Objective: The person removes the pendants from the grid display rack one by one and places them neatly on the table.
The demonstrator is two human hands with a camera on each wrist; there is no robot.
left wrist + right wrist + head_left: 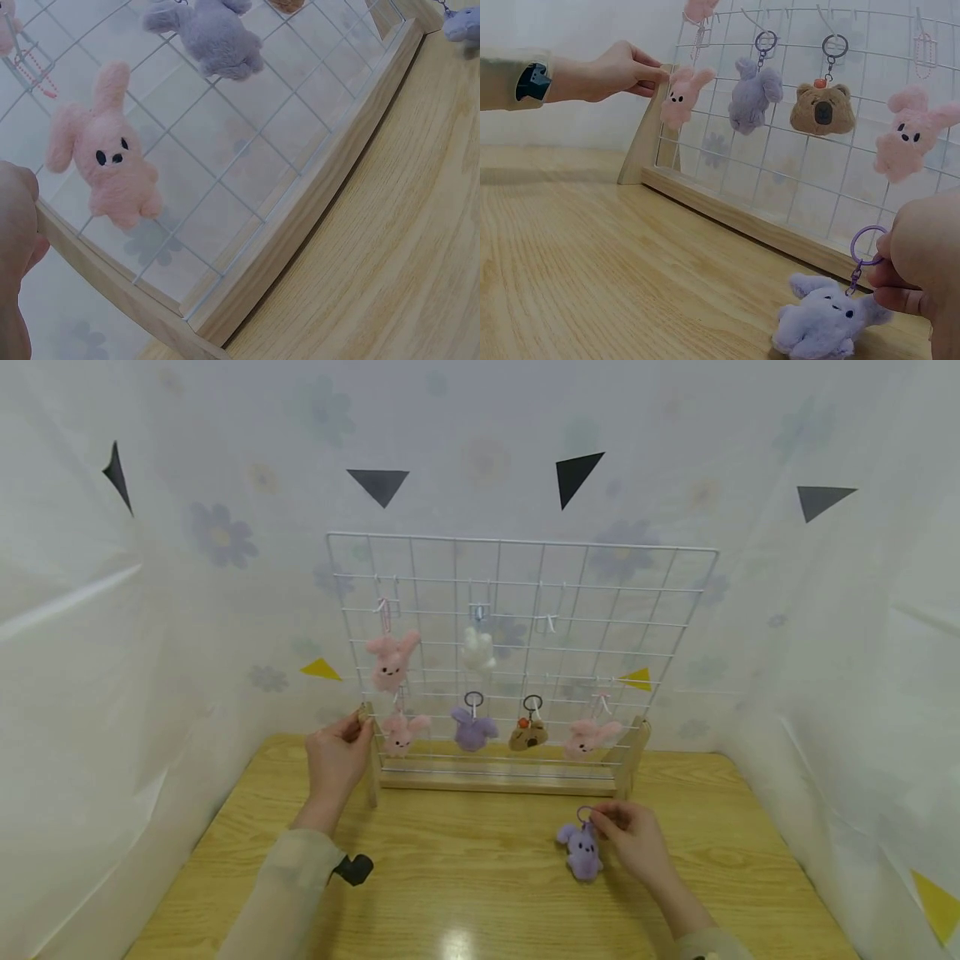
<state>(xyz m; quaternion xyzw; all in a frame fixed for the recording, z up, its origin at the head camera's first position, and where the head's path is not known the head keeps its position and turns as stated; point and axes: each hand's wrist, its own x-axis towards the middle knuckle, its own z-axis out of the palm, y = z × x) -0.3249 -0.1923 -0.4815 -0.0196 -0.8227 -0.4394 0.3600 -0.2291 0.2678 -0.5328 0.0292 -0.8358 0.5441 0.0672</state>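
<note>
My right hand (632, 841) pinches the purple ring of a purple plush bunny keychain (583, 853). In the right wrist view the bunny (821, 322) dangles from a short chain, low over or touching the tabletop; I cannot tell which. My left hand (339, 758) grips the top of the left wooden upright (372, 777) of a wire grid rack (525, 543). Closest to that hand hangs a pink plush bunny (116, 161). Along the same lower row hang another purple bunny (754, 97), a brown bear head plush (823, 109) and a second pink bunny (911, 135).
Higher on the grid hang a pink bunny (392, 662) and a white plush (477, 650), beside a bare hook (549, 623). The rack's wooden base (495, 781) stands on the wooden table (465, 860). Pale flowered sheeting (480, 427) encloses the back and sides.
</note>
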